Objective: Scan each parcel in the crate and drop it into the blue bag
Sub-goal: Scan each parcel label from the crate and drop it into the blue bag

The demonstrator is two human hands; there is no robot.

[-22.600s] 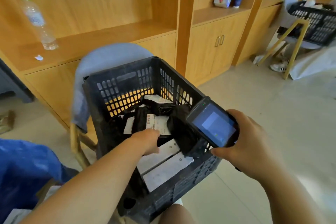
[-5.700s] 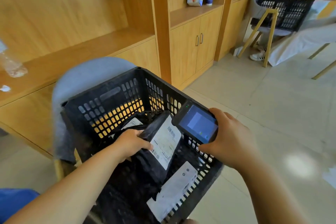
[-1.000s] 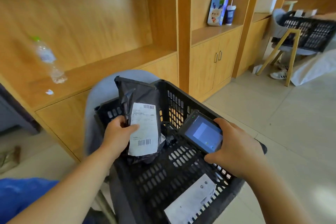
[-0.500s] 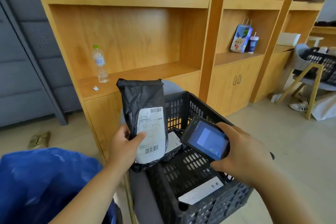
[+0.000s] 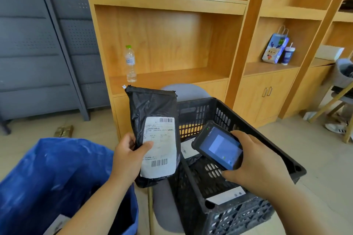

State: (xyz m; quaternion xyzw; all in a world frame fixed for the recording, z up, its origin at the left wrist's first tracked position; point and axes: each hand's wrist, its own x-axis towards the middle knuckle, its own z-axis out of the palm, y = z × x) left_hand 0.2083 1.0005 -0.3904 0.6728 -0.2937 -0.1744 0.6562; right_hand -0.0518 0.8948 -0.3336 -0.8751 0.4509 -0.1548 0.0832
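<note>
My left hand [image 5: 128,155] grips the black plastic mailer parcel [image 5: 152,108] upright, left of the black slatted crate [image 5: 254,133]; my right hand [image 5: 256,164] holds the dark handheld scanner [image 5: 219,148] beside it. The blue plastic bag [image 5: 47,173] lies near-left, closest to that left hand.

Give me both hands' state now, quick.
Left hand: closed, holding the parcel upright.
Right hand: closed, holding the scanner.

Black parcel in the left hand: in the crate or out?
Out. The left hand grips the black parcel upright, label toward the camera, beside the crate, not yet in the blue bag.
</note>
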